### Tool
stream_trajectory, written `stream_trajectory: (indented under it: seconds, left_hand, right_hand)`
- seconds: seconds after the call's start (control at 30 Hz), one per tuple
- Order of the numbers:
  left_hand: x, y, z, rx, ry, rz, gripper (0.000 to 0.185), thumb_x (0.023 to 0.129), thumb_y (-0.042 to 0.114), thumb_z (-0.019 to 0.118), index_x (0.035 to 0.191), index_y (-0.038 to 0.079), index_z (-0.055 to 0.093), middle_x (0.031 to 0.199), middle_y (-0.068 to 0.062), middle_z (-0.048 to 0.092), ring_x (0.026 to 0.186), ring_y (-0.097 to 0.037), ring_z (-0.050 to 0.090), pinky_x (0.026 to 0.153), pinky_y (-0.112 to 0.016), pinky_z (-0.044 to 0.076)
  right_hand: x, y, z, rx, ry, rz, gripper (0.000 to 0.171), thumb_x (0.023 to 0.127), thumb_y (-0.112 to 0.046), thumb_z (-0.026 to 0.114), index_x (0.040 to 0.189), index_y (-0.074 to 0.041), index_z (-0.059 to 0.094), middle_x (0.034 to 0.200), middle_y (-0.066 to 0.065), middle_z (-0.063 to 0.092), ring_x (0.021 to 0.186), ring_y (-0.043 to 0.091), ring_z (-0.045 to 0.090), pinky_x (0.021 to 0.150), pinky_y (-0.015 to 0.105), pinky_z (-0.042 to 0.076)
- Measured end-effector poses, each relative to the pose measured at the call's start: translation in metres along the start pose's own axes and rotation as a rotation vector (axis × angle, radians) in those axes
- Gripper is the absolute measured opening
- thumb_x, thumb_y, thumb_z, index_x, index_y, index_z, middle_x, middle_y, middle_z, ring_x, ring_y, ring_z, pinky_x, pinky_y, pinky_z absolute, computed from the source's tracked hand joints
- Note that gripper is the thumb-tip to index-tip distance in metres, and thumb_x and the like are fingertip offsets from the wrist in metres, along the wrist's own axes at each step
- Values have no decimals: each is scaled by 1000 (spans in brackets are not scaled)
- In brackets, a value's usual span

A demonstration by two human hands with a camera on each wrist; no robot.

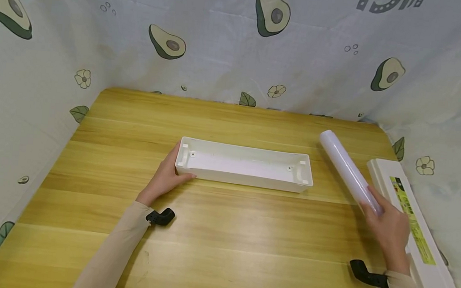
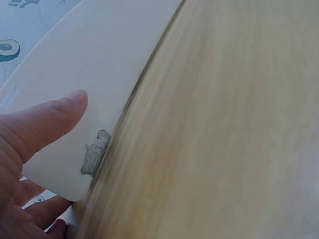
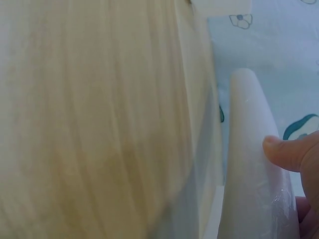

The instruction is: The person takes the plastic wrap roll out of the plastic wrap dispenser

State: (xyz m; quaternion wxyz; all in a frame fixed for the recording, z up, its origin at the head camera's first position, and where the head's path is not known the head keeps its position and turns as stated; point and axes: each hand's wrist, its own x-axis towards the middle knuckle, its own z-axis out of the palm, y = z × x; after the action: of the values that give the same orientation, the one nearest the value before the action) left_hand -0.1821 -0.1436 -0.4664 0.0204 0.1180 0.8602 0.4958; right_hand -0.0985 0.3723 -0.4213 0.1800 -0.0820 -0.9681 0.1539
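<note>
The left hand (image 1: 167,175) grips the tray (image 1: 244,164) end. Right of the tray, the right hand (image 1: 389,231) grips the roll (image 1: 347,170), near the worktop (image 1: 221,244) edge.

My left hand (image 1: 164,178) reaches forward, fingers curled in a grip, thumb flat; my right hand (image 1: 389,231) is also clasped, thumb pressing.

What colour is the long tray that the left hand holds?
White; the tray shows best in the head view.

One tray (image 1: 245,166), one roll (image 1: 345,168), one lid (image 1: 413,224)
</note>
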Motion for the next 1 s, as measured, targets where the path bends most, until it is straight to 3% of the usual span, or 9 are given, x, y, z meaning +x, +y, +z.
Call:
stream_trajectory:
  seconds: [0.17, 0.43, 0.67, 1.0]
  left_hand:
    - [1, 1, -1, -6, -1, -10, 104, 77, 17, 77, 152, 7, 6, 155, -15, 23, 142, -33, 25, 116, -51, 22]
    - [0, 1, 0, -3, -10, -12, 104, 77, 18, 77, 152, 10, 5, 155, -15, 23, 142, -33, 24, 116, -52, 21]
    - [0, 1, 0, -14, -2, -3, 104, 77, 17, 77, 152, 8, 6, 155, -15, 23, 142, -33, 24, 117, -51, 21]
    - [1, 0, 0, -8, -13, -10, 105, 77, 18, 77, 152, 13, 4, 155, -14, 23, 142, -32, 24, 116, -52, 22]
  right_hand:
    - [-5, 3, 2, -3, -1, 64, 45, 88, -20, 61, 131, -9, 54, 100, 38, 60, 69, 42, 51, 58, 38, 33]
    - [-11, 7, 5, -2, 54, 68, 44, 85, -16, 63, 128, -7, 57, 91, 39, 60, 60, 39, 48, 51, 34, 31]
    - [-13, 6, 3, -13, 15, 147, 45, 88, -17, 60, 131, -8, 54, 100, 39, 59, 73, 46, 53, 58, 40, 34]
    - [-23, 8, 5, 18, 63, 215, 44, 87, -17, 59, 129, -7, 56, 106, 38, 58, 86, 53, 54, 64, 51, 37]
